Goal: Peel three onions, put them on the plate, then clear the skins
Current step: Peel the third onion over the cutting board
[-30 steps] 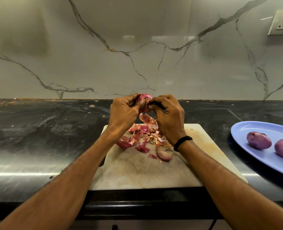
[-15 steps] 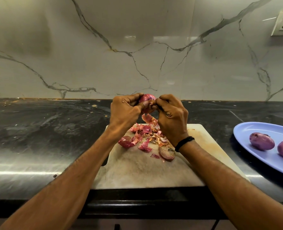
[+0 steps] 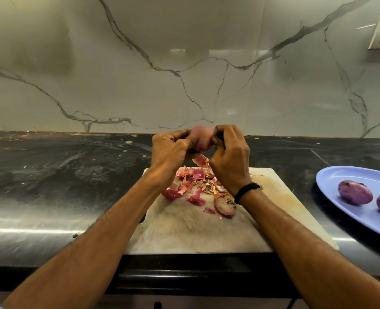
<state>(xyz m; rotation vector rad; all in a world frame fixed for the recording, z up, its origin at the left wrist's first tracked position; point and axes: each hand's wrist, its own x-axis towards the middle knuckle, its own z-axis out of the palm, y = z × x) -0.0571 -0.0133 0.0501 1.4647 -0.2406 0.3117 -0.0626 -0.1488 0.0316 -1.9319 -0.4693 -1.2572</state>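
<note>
Onion point(image 3: 203, 139) held between left hand point(image 3: 169, 152) and right hand point(image 3: 229, 161), skins point(image 3: 198, 185) on board point(image 3: 195, 230)

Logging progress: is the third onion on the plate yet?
Not yet: left hand and right hand hold the onion; plate has two.

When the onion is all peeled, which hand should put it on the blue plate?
Probably the right hand. Both hands hold the onion, but the blue plate lies off to the right, so the left hand would have to cross over.
</note>
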